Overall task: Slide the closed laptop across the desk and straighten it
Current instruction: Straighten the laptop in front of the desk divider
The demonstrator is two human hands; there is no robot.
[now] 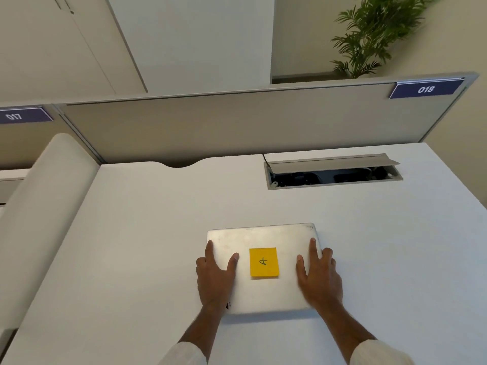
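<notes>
The closed laptop [263, 270] is a silver slab with rounded corners, its lid dull and faintly scuffed, lying flat on the white desk [131, 246] at about 6 o'clock in the view, near the front edge. Its long sides run almost parallel to the desk's front. A yellow sticky note [264, 262] with a handwritten mark sits at the lid's centre.

The left hand [216, 277] lies flat over the lid's 9 o'clock edge, fingers spread, thumb resting on the lid toward the note, the outer fingers wrapping the side. The right hand [317, 277] mirrors it at the 3 o'clock edge, fingers spread, thumb on the lid, outer fingers over the side. Both wrists show white sleeves.

At 1 o'clock from the laptop, well apart, an open cable hatch [333, 171] is set into the desk. Beyond, at 12 o'clock, stands a beige partition [237, 125] bearing a "018" label [425, 89]; a potted palm [374, 35] rises behind it.
</notes>
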